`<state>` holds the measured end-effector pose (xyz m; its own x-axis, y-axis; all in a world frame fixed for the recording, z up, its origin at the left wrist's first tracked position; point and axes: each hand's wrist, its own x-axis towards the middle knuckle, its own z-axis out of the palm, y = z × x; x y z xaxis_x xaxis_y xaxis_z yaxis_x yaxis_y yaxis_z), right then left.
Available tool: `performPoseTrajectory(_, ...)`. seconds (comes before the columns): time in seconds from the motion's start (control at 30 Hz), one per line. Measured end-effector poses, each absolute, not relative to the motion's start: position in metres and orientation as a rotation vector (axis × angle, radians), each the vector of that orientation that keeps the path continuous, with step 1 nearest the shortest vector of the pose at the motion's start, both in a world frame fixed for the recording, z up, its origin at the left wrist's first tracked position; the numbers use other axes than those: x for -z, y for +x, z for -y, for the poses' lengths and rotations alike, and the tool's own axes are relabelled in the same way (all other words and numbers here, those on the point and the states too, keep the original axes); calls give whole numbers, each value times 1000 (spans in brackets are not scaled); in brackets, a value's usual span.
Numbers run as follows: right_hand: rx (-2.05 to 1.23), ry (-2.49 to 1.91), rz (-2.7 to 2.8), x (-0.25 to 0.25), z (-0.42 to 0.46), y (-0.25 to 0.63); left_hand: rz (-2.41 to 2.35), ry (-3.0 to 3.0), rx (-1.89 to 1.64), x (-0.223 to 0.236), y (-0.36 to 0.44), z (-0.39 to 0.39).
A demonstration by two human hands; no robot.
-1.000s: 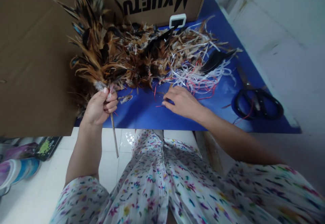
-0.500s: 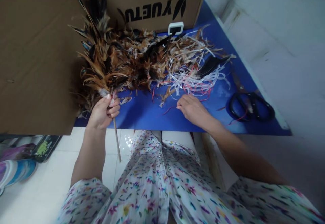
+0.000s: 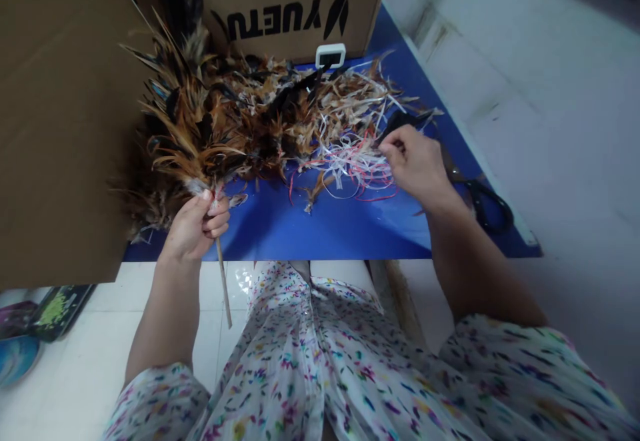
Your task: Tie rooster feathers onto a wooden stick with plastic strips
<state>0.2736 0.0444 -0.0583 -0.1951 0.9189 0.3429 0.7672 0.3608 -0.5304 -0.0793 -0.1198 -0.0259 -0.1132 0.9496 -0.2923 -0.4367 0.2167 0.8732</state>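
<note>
My left hand is closed around a thin wooden stick at the near edge of the blue table. A bunch of brown and black feathers is bound to the stick's top end and fans upward. My right hand reaches across to the right side of the table, its fingers pinched at a dark feather beside a tangle of white and red plastic strips. Whether the fingers grip the feather I cannot tell. A heap of loose feathers lies between the hands.
Black-handled scissors lie right of my right hand, partly hidden by the wrist. A cardboard box stands at the back and a cardboard sheet on the left. A small white clip sits by the box. White tiled floor lies below.
My right hand has lifted from the front middle of the table and moved right and farther back, to the dark feather by the strips. The left hand keeps its hold on the stick.
</note>
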Motion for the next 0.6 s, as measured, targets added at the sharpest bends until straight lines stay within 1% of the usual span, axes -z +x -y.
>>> performPoseTrajectory(0.13, -208, -1468, 2059, 62, -66, 269, -1121, 585, -1301, 26, -76, 114)
performPoseTrajectory(0.3, -204, -1201, 2307, 73, -68, 233, -1122, 613, -1291, 26, -74, 104)
performPoseTrajectory(0.37, -202, -1166, 2378, 78, -69, 220, -1109, 637, -1276, 27, -74, 101)
performPoseTrajectory(0.6, 21, -1356, 2314, 91, -83, 225, -1093, 640, -1253, 28, -73, 94)
